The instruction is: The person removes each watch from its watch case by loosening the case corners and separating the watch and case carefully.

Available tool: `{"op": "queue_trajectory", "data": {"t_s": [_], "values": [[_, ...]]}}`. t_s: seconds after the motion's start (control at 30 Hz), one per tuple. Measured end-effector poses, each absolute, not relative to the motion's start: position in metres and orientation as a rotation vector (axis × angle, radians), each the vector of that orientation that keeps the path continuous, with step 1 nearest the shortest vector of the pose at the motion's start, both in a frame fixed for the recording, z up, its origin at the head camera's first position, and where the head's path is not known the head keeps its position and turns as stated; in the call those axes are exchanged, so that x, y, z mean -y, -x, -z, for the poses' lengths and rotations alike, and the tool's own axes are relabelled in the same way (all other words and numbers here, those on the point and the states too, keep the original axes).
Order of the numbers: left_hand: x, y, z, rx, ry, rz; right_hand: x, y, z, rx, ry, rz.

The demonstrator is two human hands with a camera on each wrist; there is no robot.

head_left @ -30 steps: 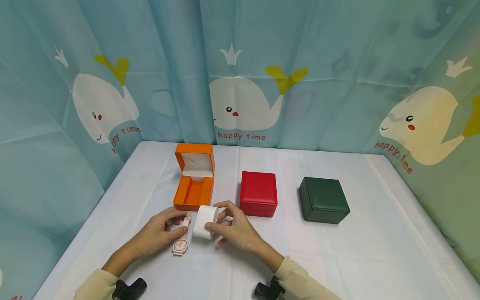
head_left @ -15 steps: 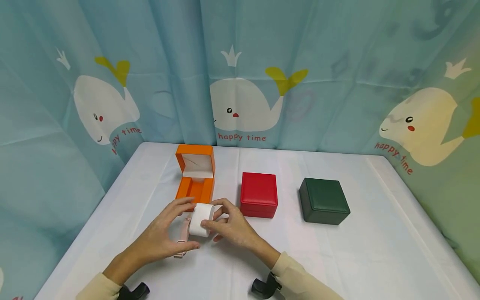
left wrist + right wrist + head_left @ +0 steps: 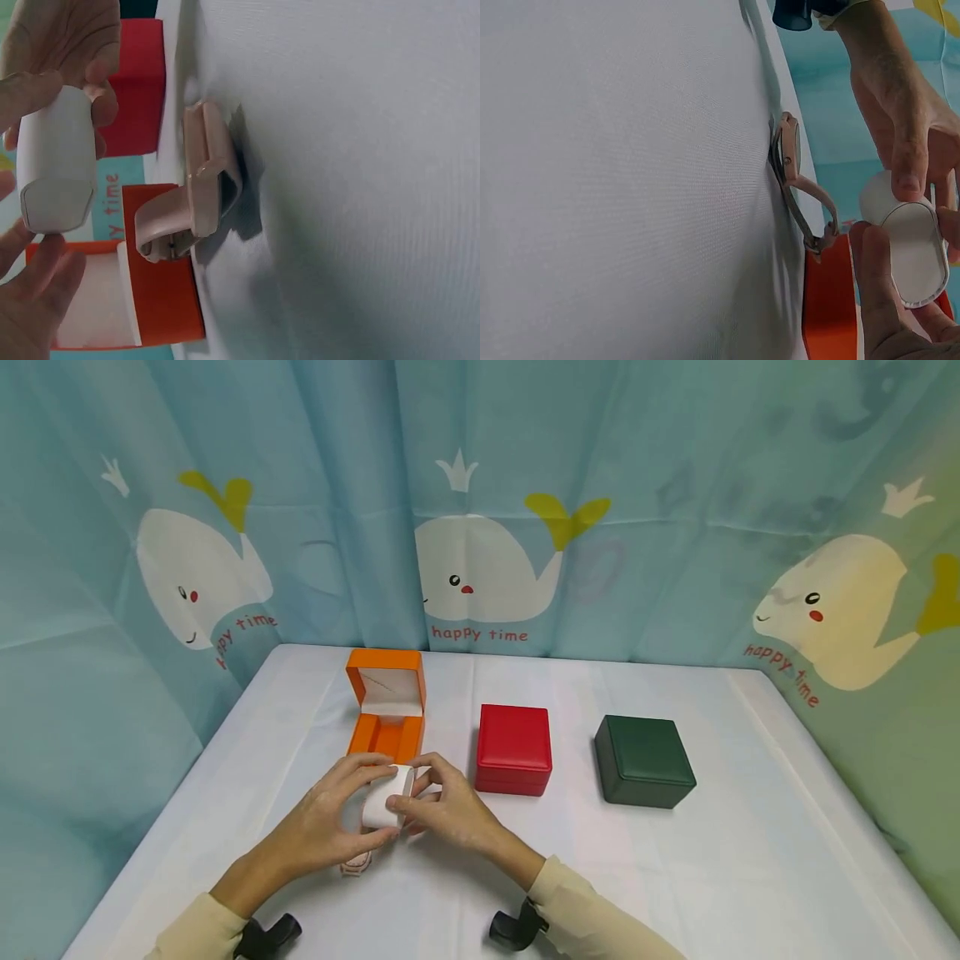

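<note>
Over the table, near the front of the orange box, both hands hold a white watch cushion (image 3: 386, 797). My left hand (image 3: 315, 818) spans it from the left, thumb on one side and fingertips on the other. From the right, my right hand (image 3: 450, 806) pinches it between thumb and fingers. The cushion's flat oval end (image 3: 915, 251) shows in the right wrist view. Below the hands lies a pink wristwatch (image 3: 202, 169), resting on the table with its strap looped. In the head view the left hand and cushion hide most of it.
Behind the hands an orange watch box (image 3: 385, 693) stands with its lid raised. A closed red box (image 3: 513, 747) and a closed dark green box (image 3: 647, 760) stand to its right on the white-covered table (image 3: 750, 860). A blue whale-print curtain (image 3: 330, 585) hangs behind.
The left hand has left the watch, spread open and closed in on the cushion. The right hand has brought the cushion left, over the watch. The boxes have stayed put.
</note>
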State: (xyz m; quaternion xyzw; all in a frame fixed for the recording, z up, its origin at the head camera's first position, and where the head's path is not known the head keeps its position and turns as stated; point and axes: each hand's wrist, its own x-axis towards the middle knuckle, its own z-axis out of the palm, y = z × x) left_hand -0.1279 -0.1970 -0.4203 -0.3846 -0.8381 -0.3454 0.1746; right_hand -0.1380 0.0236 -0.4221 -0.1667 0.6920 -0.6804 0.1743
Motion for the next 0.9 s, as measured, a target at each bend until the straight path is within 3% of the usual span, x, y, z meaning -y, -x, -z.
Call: {"op": "queue_trajectory", "data": {"t_s": [0.4, 0.9], "values": [[0.201, 0.139, 0.416, 2.358, 1.106, 0.994, -0.021, 0.142, 0.429, -2.2, 0.584, 1.852], [0.211, 0.149, 0.417, 2.325, 1.018, 1.001, -0.03, 0.148, 0.434, -2.871, 0.971, 0.96]]}}
